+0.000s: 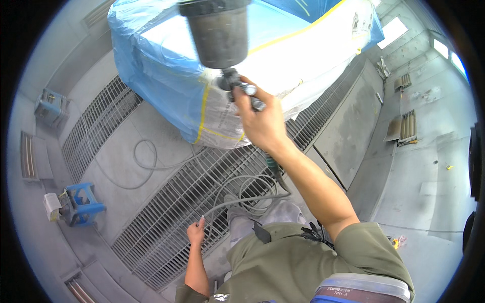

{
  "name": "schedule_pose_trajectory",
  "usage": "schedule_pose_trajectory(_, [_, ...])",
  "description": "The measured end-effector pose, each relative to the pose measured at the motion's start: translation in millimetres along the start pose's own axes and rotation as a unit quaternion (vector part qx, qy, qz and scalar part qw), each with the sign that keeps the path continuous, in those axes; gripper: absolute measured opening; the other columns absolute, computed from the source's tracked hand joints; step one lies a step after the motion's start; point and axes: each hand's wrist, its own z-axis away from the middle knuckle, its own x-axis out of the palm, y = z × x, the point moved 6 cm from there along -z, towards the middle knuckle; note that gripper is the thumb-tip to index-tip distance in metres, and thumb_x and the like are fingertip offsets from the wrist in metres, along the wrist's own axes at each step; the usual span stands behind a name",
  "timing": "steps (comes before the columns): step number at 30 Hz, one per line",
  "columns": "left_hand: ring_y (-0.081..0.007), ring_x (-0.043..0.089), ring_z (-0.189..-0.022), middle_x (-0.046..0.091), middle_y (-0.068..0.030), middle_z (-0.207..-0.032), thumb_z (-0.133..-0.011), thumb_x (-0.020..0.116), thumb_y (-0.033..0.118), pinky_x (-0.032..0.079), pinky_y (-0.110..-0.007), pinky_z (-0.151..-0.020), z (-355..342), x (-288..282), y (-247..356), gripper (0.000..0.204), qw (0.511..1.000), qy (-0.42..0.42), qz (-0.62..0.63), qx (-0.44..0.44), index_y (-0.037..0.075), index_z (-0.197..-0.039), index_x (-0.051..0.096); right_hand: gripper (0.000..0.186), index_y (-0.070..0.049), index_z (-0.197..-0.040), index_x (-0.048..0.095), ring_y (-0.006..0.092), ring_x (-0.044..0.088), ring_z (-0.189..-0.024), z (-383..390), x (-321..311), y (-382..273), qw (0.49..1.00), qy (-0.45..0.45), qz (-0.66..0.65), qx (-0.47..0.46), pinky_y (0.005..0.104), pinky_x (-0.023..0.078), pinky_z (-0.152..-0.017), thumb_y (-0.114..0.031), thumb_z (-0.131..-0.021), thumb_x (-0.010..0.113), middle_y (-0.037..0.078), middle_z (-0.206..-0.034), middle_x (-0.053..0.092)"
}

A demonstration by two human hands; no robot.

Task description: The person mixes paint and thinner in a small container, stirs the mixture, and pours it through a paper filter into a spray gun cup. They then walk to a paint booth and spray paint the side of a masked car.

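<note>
My right hand (263,118) is raised in front of me, its fingers wrapped around the handle of a spray gun (216,43) with a dark cup on top. Behind the gun stands a large object wrapped in blue plastic film (156,96) and a printed white sheet (288,63), edged with yellow tape. A grey hose (245,201) runs from below the gun across my legs. Low on the left, my left hand (195,234) is closed around that hose, thumb upward. The gun's nozzle and trigger cannot be made out.
Floor gratings (166,217) cross the grey floor, with loose hose coils (257,189) by my feet and another loop (146,161) farther left. A blue step stool (85,204) and a second stool (50,106) stand along the left wall. Vents line the right wall (429,166).
</note>
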Motion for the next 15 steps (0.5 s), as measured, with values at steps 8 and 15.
schedule_pose_trajectory(8, [-0.0464,0.061,-0.072,0.063,-0.0293,-0.073,-0.088,0.065,0.067,0.048,-0.051,-0.07,18.5,-41.0,-21.9,0.074,0.998,0.032,-0.031,-0.033,-0.006,-0.073,0.066,0.04,-0.002,-0.138,0.062,0.0055,0.062,-0.067,10.1,-44.8,50.9,0.984,-0.005,-0.146,0.099,0.022,0.046,-0.049,-0.024,-0.105,0.06,0.002,-0.083,0.068])
schedule_pose_trajectory(15, [-0.0435,0.064,-0.07,0.062,-0.0296,-0.071,-0.09,0.065,0.063,0.048,-0.051,-0.068,3.9,-71.8,-31.7,0.071,0.996,0.058,-0.064,-0.028,-0.006,-0.075,0.068,0.042,0.005,-0.142,0.049,0.0178,0.071,-0.098,98.5,-128.7,120.7,0.952,0.282,-0.109,-0.052,0.0256,0.061,-0.062,-0.021,-0.109,0.048,0.013,-0.113,0.07])
